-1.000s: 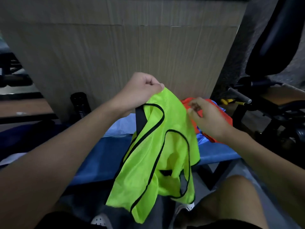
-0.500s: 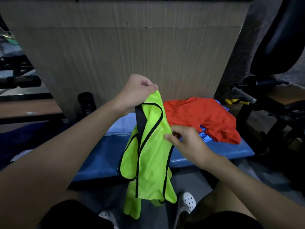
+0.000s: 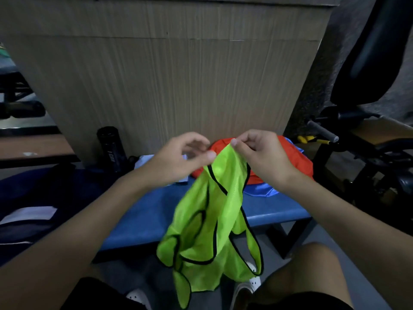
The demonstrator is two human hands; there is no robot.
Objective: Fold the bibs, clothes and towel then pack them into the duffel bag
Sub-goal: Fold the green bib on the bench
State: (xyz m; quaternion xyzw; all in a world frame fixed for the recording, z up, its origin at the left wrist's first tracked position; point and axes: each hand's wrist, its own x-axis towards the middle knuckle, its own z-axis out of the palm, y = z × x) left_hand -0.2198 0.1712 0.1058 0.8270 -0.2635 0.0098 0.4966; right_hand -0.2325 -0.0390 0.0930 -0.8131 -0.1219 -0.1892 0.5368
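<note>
Evidently the neon bib [image 3: 214,220] is pinched at its top edge by the left grip [image 3: 178,159] and the right grip [image 3: 263,157], hung over the front edge of the table [image 3: 138,211] — light, limp mesh (best taken by the black-bound hem), judged likely to slump unless spread flat.

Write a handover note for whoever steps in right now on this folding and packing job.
Left hand: pinches the top edge of the neon green bib.
Right hand: pinches the same edge beside it; the bib hangs unfolded in front of the blue bench.
Orange garment lies crumpled on the bench over a blue cloth.
Done: nothing visibly folded or packed.
Left: fold the bib and the rest, then pack; the dark blue bag at left may be the duffel.
</note>
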